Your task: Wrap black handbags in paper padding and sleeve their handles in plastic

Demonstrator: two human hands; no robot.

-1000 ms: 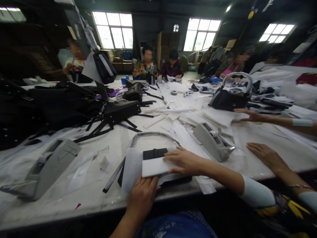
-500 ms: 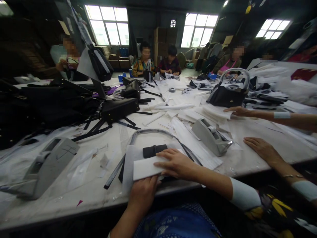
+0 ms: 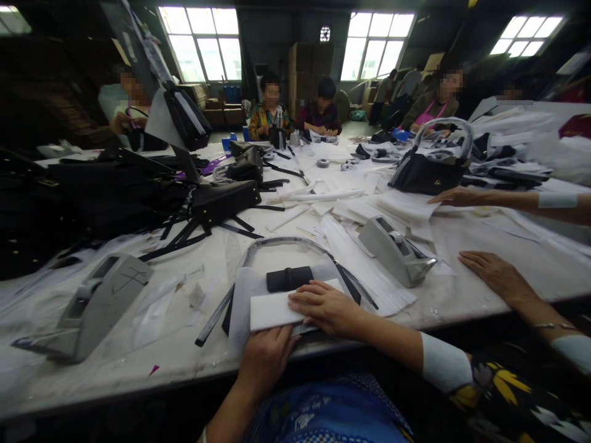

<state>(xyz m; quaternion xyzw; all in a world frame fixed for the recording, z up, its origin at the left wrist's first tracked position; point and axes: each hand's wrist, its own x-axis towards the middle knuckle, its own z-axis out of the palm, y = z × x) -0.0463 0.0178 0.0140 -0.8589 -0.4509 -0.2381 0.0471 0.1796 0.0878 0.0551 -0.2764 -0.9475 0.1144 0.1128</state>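
Observation:
A white padded strip (image 3: 270,311) lies across a black bag part wrapped in thin white sheet (image 3: 240,301), near the table's front edge. My right hand (image 3: 325,307) rests on the strip's right end with its fingers lying flat. My left hand (image 3: 265,355) grips the strip's near edge, thumb on top and fingers tucked under. Just behind the strip sits a small black rolled piece (image 3: 290,278). A wrapped grey handle loop (image 3: 286,245) arches behind that.
Grey tape dispensers stand at the left (image 3: 90,307) and right (image 3: 394,249). A co-worker's hands lie on the table to the right (image 3: 489,275) and reach toward white sheets (image 3: 455,197). Black bags (image 3: 224,203) and straps crowd the left; a black handbag (image 3: 427,172) stands at the back right. Several people sit at the far end.
The white strip has slid left and toward me, uncovering the black rolled piece behind it. My right hand moved with it. My left hand stays at the near edge.

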